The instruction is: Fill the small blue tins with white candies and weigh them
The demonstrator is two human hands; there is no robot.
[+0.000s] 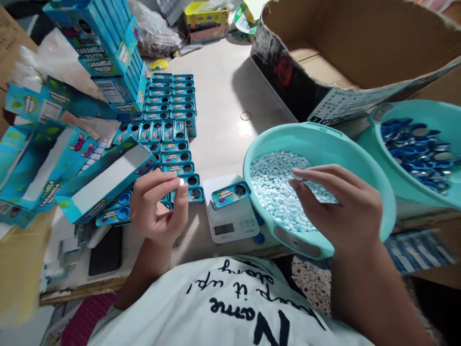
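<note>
My left hand [156, 206] pinches a small white candy [181, 182] between thumb and fingertips, above the rows of blue tins [176, 157]. Over the turquoise basin [383, 211] is my right hand [340, 206], its thumb and forefinger pinched together; whatever they hold is too small to make out. Many pale blue and white candies [277, 192] lie in the basin. Between my hands, a blue tin [230, 194] marked "Caramelo Macizo" rests on a white kitchen scale [232, 226], with a dark round window at its right end. The scale's display is lit but hard to read.
Stacked blue cartons [111, 62] rise at the back left, with opened cartons [104, 182] before them. A second basin [374, 158] on the right holds loose blue tin parts [414, 149]. Behind the candies stands a large cardboard box [284, 86]. A rubber band [246, 116] lies mid-table.
</note>
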